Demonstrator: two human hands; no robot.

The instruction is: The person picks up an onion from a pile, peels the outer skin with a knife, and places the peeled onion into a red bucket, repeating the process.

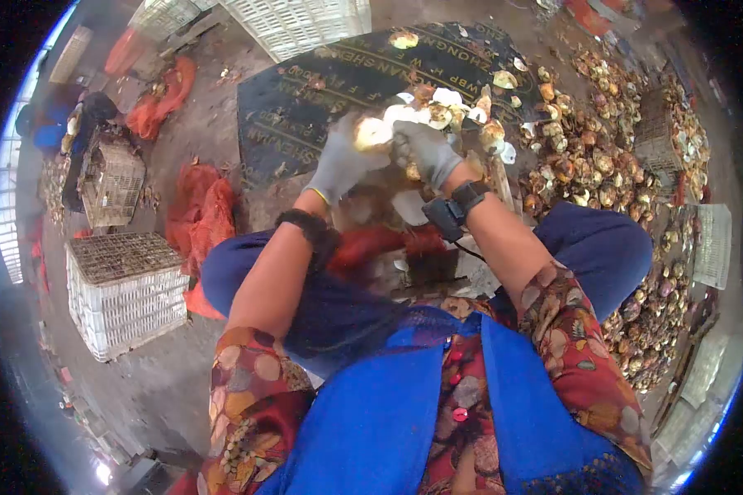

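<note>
My left hand, in a grey glove, is closed round a pale, partly peeled onion over the front of the black printed board. My right hand, gloved too, is curled in beside that onion with its fingers bent. What sits in its grip is hidden, though something brownish shows under its fingers. Just beyond both hands, a cluster of white peeled onions and loose skins lies on the board. A brown-skinned onion rests to the right of my right hand.
A wide heap of unpeeled onions spreads over the floor at right. White plastic crates stand at left and at the far side. Red mesh sacks lie left of my knee. Another person is at the upper left.
</note>
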